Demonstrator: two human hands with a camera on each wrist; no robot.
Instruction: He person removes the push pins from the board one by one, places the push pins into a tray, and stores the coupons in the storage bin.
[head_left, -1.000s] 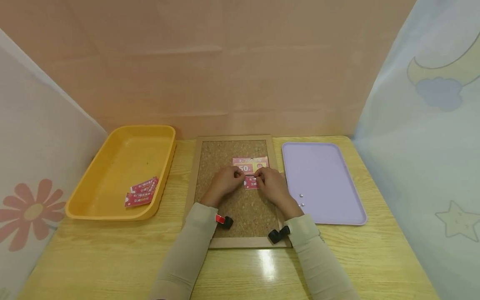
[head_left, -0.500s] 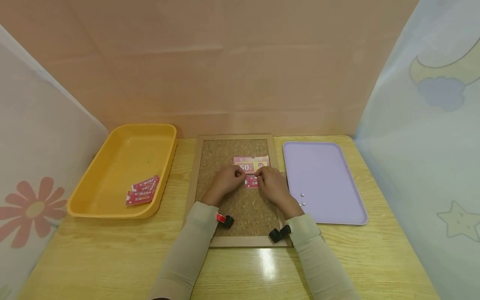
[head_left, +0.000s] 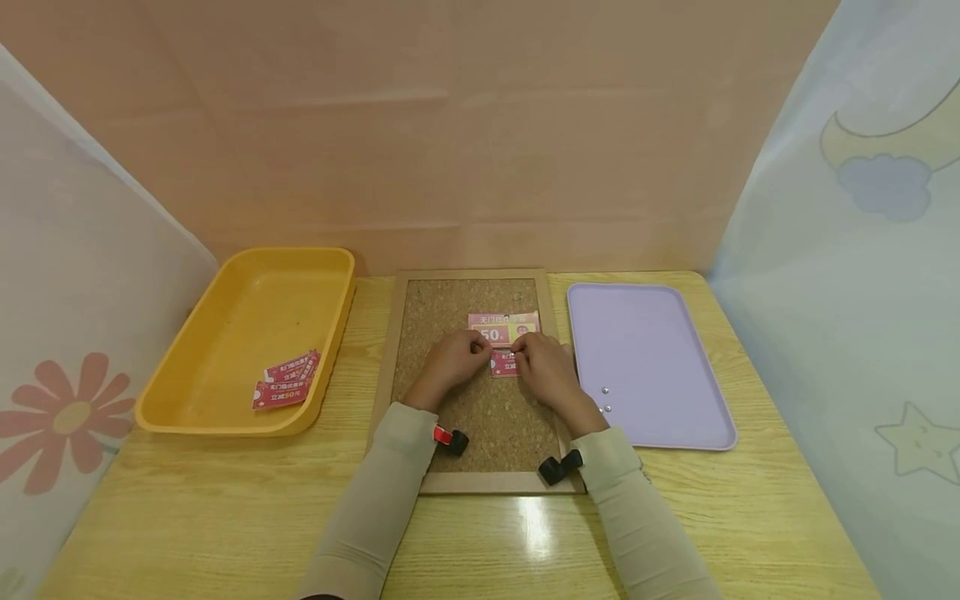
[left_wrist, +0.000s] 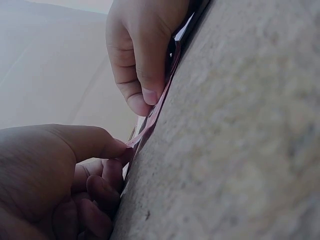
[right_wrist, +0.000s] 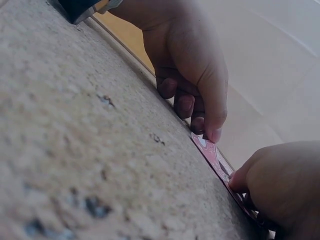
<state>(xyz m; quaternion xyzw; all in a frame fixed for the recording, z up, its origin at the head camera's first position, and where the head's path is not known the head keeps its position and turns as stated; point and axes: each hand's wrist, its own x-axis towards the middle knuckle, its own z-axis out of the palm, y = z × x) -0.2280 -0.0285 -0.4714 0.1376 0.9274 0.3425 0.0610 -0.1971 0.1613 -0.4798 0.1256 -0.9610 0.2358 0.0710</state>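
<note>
A small pink coupon [head_left: 505, 364] lies on the framed corkboard [head_left: 491, 429], just under a larger pink-and-yellow coupon [head_left: 491, 335]. My left hand [head_left: 450, 360] pinches its upper left corner between thumb and forefinger; the left wrist view shows that corner of the coupon [left_wrist: 142, 136] bent up slightly off the cork. At the upper edge, my right hand [head_left: 546, 367] has thumb and forefinger together on a tiny silvery thumbtack [head_left: 512, 355]. The right hand covers the coupon's right part.
Left of the board stands a yellow bin [head_left: 240, 333] with several pink coupons [head_left: 281, 393] in its near right corner. To the right, a lilac tray [head_left: 652, 358] holds a few silvery tacks [head_left: 607, 408] near its left edge. An orange-brown backdrop [head_left: 465, 150] rises behind the table.
Both hands hold nearly the same place at the small coupon's upper edge. The whole head view has shifted slightly.
</note>
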